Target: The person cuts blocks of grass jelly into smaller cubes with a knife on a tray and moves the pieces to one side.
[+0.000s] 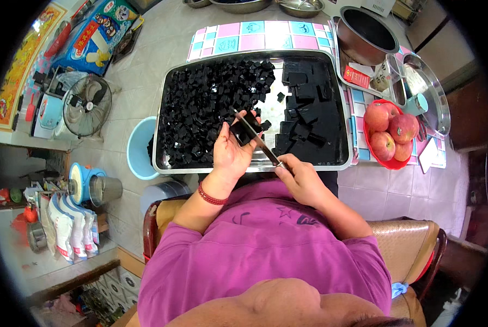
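On my upturned left hand [232, 153] rests a slab of black jelly [240, 134]. My right hand [299, 180] grips the handle of a knife [264, 147], whose blade lies across the slab, over the left palm. Both hands are above the near edge of a large metal tray [252, 167]. Small cubes of black jelly [203, 110] heap up over the tray's left side. Larger black jelly slabs [317, 118], some in broken pieces, cover its right side. Between the two, a strip of bare metal shows, with a lone cube [280, 97] on it.
Right of the tray stand a red basket [391, 166] of apples, a light blue cup [416, 104] and a deep metal pot [366, 34]. A light blue bucket [140, 147] is by the tray's left edge. An electric fan [88, 106] stands farther left.
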Demonstrator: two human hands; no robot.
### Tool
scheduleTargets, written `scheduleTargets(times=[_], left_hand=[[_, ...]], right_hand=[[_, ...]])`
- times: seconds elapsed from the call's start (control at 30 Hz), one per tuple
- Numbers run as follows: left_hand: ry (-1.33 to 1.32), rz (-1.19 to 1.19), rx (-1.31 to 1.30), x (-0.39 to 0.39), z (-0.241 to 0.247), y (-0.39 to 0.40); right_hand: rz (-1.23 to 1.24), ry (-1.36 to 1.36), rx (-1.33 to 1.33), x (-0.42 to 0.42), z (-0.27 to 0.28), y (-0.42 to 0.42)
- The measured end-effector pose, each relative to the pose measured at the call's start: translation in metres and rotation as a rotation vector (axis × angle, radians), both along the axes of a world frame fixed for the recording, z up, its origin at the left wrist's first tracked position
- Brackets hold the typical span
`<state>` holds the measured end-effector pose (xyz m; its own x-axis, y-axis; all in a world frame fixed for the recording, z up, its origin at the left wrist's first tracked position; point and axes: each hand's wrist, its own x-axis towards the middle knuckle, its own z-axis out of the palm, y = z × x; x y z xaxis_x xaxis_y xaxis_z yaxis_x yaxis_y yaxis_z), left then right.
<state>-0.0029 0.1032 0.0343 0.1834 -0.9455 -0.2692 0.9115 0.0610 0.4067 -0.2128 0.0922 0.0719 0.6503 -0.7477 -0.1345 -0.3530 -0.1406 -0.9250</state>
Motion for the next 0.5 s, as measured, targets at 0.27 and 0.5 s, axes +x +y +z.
scheduleTargets(times=[0.27, 0.5], left_hand=[[0.164, -0.498, -0.139, 0.024, 0.016, 0.009], [0.149, -0.597, -0.173, 0.027, 0.027, 0.019]], right_hand=[[0.118, 0.024, -0.582, -0.036, 0.024, -0.052], [0.219, 0.089, -0.756, -0.032, 0.030, -0.066]])
